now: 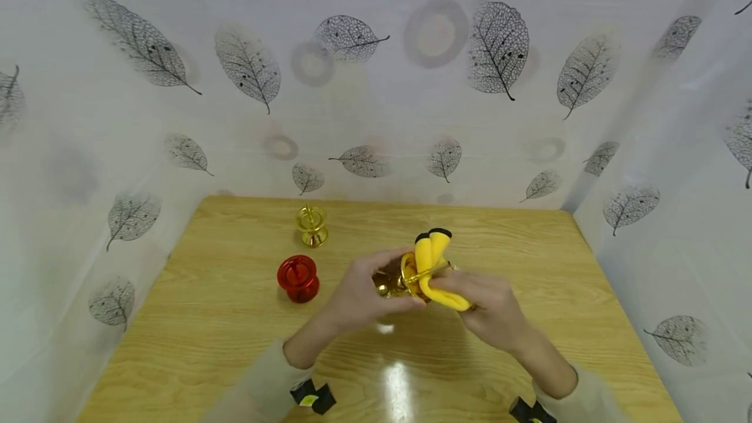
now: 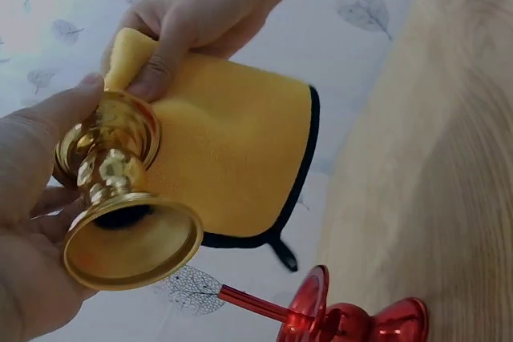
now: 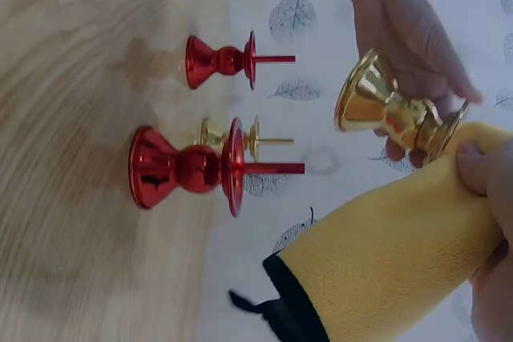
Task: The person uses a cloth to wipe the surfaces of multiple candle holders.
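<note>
My left hand [image 1: 355, 296] grips a shiny gold candle holder [image 2: 114, 172], tilted and raised off the table. Its flared, hollow foot faces the camera in the left wrist view. A folded yellow cloth [image 1: 431, 256] with black edging and a small loop is in my right hand [image 1: 493, 309], thumb on top. The cloth [image 3: 401, 246] is pressed against the dish end of the holder, and it covers part of that end. Both hands are close together over the middle of the table.
Left of my hands stands a red candle holder [image 1: 298, 278], upright, with a gold candle holder [image 1: 311, 226] behind it. In the right wrist view another red candle holder [image 3: 196, 167] stands nearer the camera. Leaf-patterned sheeting [image 1: 364, 103] encloses the wooden table [image 1: 223, 318].
</note>
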`<action>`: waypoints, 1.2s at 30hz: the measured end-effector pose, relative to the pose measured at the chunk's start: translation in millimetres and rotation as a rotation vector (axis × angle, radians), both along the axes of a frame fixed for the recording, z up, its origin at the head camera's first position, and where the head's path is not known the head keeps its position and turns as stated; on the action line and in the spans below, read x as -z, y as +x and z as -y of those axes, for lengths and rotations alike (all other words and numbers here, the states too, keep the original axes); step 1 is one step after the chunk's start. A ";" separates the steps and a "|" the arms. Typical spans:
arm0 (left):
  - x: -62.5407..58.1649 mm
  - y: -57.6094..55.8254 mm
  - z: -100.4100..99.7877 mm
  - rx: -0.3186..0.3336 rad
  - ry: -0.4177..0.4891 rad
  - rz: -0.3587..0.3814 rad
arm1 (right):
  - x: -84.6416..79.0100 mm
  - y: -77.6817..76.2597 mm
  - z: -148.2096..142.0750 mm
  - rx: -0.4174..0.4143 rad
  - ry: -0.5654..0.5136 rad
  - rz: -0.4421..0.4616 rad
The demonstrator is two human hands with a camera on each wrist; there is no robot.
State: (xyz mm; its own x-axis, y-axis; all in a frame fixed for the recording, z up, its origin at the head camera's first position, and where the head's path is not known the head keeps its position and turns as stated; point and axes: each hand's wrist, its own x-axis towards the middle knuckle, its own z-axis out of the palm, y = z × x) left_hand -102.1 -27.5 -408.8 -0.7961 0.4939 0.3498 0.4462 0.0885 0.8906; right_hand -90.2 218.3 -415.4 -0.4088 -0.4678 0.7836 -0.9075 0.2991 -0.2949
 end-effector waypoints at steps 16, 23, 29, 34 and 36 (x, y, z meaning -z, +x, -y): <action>8.9 -2.4 -6.8 -0.163 -0.120 -0.302 | 1.0 15.3 8.3 0.067 -0.061 0.141; 3.5 -3.6 -0.8 -0.041 0.004 -0.083 | 4.7 4.8 -0.3 -0.007 -0.028 -0.007; 0.0 -2.4 -1.2 -0.049 -0.012 0.017 | 8.3 -2.8 -9.1 0.022 -0.007 0.038; 1.2 -2.6 -4.7 -0.060 -0.010 -0.019 | 9.0 -3.6 -5.5 -0.026 -0.054 0.022; 1.9 -2.9 -6.1 -0.065 -0.013 -0.068 | 8.1 -2.0 -2.2 -0.034 -0.069 0.019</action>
State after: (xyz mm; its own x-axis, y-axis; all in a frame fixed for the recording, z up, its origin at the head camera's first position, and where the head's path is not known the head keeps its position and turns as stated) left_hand -105.0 -21.4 -410.8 -0.8011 0.4471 0.3978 0.4985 0.1307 0.8570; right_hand -92.1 220.5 -423.5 -0.4092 -0.4263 0.8067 -0.9106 0.2468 -0.3314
